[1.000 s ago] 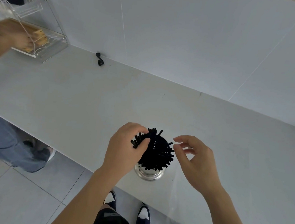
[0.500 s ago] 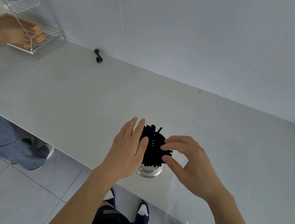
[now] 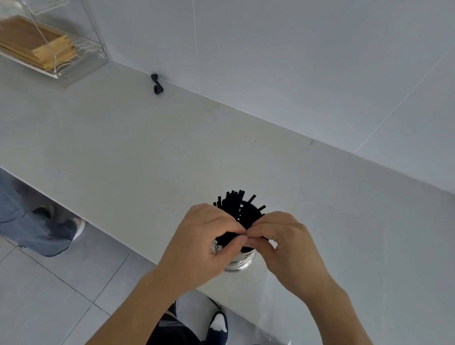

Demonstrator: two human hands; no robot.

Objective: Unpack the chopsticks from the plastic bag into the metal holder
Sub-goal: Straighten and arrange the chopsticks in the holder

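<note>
A bundle of black chopsticks (image 3: pixel 238 207) stands upright in the round metal holder (image 3: pixel 237 261) near the counter's front edge. My left hand (image 3: pixel 204 241) wraps around the bundle's left side, fingers curled on the sticks. Pressing in from the right, my right hand (image 3: pixel 286 245) has its fingers closed on the chopsticks, and the fingertips of both hands meet over the holder. Both hands hide most of the holder. A clear plastic bag (image 3: pixel 278 337) lies flat on the counter by my right forearm.
The pale counter (image 3: pixel 141 149) runs along a tiled wall. A wire dish rack (image 3: pixel 54 36) with wooden boards stands at the far left. A small black hook-like object (image 3: pixel 156 83) lies by the wall. Another person's legs (image 3: pixel 13 210) stand on the floor left of the counter.
Both hands have closed in on the chopsticks from either side; a second ago the right hand was open and apart from them. The other person's arm at the rack has pulled left.
</note>
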